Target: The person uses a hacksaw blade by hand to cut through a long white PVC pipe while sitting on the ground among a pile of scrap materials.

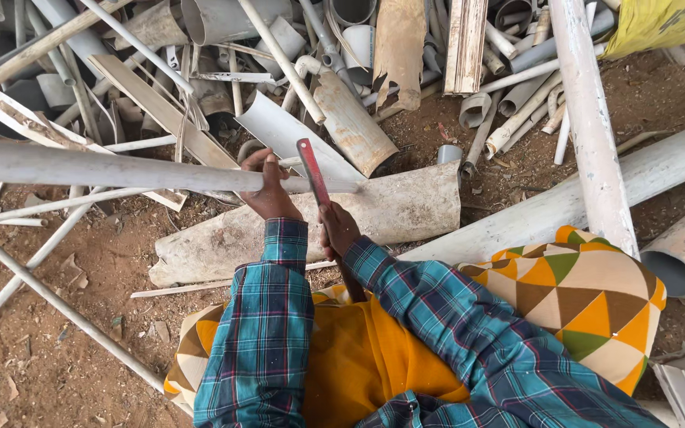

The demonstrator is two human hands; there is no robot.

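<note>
Both hands are at work right at the middle of the view. Left hand [267,186] is wrapped over a long grey pipe [105,168], fingers curled around its near end and pressing it down onto a broad, mud-stained half-pipe [390,210] that lies flat on the dirt beneath. Right hand [338,230] is clenched tight around the lower end of a red hacksaw blade [312,168], and that blade slants up and away from the fist, crossing the grey pipe just beside the left hand's fingers. So the pipe sits between the 2 hands, running off to the left edge of the view, blade laid across it.

Closest to the camera, 2 sleeves of teal plaid shirt [438,325] reach forward, with orange cloth [358,357] between them and a patterned fabric [588,293] of orange, brown and green triangles spread to the right.

Just past the hands, thin white rods [49,297] lie crossed on the brown soil [65,364] at the left. On the right, a thick pale pipe [596,190] runs diagonally, and a tall white post [588,119] leans over it.

Farther back, a dense heap of scrap pipes [223,71] fills the top of the view: cut tubes, split halves, bends and strips, all grey and dusty. A yellow sack [660,24] shows at the top right corner.
</note>
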